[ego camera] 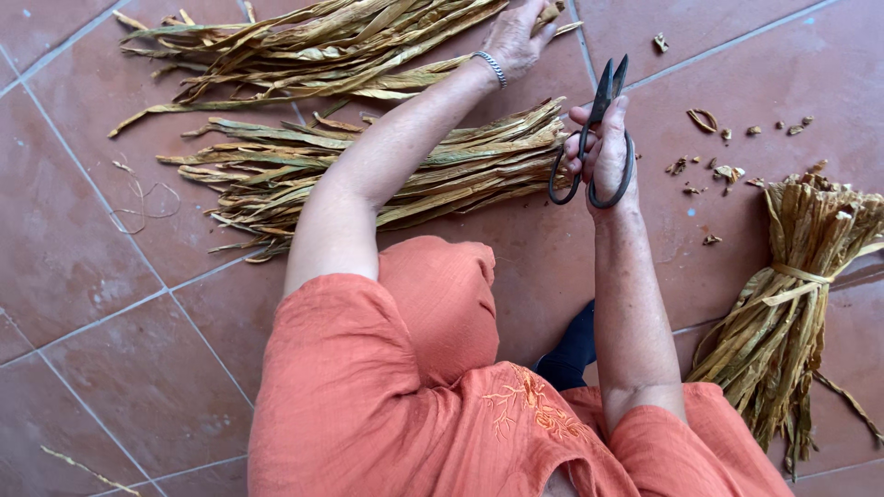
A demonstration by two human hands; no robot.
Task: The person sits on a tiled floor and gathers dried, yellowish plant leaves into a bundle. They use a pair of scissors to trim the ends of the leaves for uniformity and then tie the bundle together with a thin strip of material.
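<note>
Head view: my right hand [603, 152] gripped closed black shears [594, 138]; left hand [516, 41] clutched dried leaves [322, 46]. Blade tips, just beyond that wrist, risked nicking it.

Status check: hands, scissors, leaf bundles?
Right hand grips black scissors, blades up. Left hand on far dried-leaf pile. Tied bundle lies right.

The floor [120, 304] is reddish-brown tile crossed by pale grout lines. The leaves [304, 41] are dull yellow-tan streaked with grey-green; the tied bundle [783, 304] is a browner gold, bound with a pale yellow strip. The scissors [599, 129] are black. The tunic [368, 414] is plain orange with golden branch-like embroidery. The bracelet [493, 66] is silver. Brown scraps [704, 120] dot the tiles.
</note>
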